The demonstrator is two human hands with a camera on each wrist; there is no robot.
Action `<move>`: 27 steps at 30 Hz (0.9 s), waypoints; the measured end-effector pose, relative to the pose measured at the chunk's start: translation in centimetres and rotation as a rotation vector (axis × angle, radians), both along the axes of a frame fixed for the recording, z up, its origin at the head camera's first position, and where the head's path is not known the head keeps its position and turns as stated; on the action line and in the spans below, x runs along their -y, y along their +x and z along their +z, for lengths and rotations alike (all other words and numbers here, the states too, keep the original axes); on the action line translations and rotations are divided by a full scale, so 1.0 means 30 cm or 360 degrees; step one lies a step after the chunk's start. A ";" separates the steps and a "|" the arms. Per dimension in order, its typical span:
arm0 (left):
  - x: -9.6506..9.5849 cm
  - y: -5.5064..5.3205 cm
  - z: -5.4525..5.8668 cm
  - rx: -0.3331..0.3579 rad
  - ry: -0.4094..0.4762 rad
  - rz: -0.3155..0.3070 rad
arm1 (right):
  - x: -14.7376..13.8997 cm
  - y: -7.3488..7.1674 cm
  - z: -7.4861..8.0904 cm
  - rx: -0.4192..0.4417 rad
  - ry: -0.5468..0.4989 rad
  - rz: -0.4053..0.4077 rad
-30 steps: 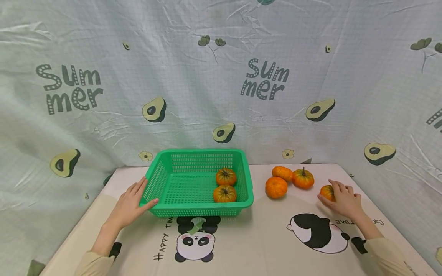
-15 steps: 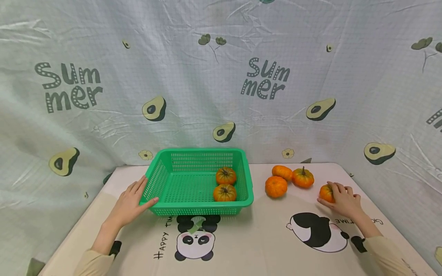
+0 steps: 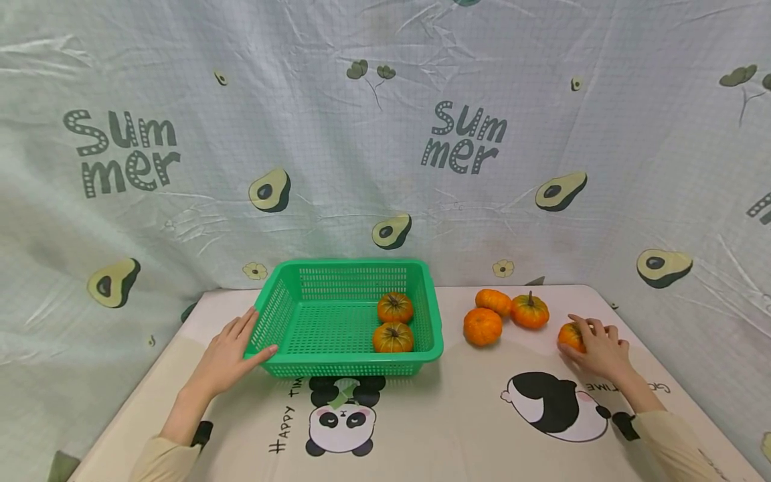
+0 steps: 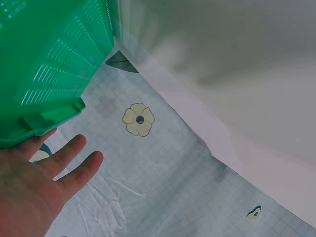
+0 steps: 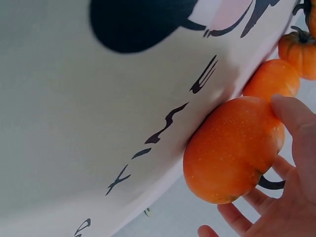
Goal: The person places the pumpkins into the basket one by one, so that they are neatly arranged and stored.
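Observation:
On the right of the table, my right hand (image 3: 602, 349) curls loosely round a small orange pumpkin (image 3: 570, 337). In the right wrist view the thumb lies against the side of that pumpkin (image 5: 229, 150), with the fingers spread behind it near its dark stem. My left hand (image 3: 223, 355) rests on the near left corner of a green plastic basket (image 3: 355, 358), thumb along the front rim. Its fingers (image 4: 74, 153) are straight and spread by the basket's rim in the left wrist view. Two pumpkins (image 3: 394, 308) sit inside the basket at its right side.
Three more pumpkins (image 3: 482, 327) stand grouped between the basket and my right hand. A pale tablecloth (image 3: 446, 422) with panda prints covers the table. A printed curtain (image 3: 337, 174) hangs right behind its far edge.
My right hand stays at the pumpkin, its thumb and fingers shifting slightly while the pumpkin turns a little in place. The left hand and the basket hold still.

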State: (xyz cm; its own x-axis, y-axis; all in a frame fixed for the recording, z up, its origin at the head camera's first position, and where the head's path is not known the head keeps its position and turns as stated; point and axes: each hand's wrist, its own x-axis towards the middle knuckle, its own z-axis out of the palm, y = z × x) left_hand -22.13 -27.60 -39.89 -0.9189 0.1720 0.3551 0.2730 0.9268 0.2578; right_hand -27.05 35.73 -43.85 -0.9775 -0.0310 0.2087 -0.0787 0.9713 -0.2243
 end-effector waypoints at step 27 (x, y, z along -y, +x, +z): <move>0.004 -0.003 0.011 0.0086 -0.0036 0.0010 | -0.030 -0.009 0.009 0.0004 -0.0066 0.0020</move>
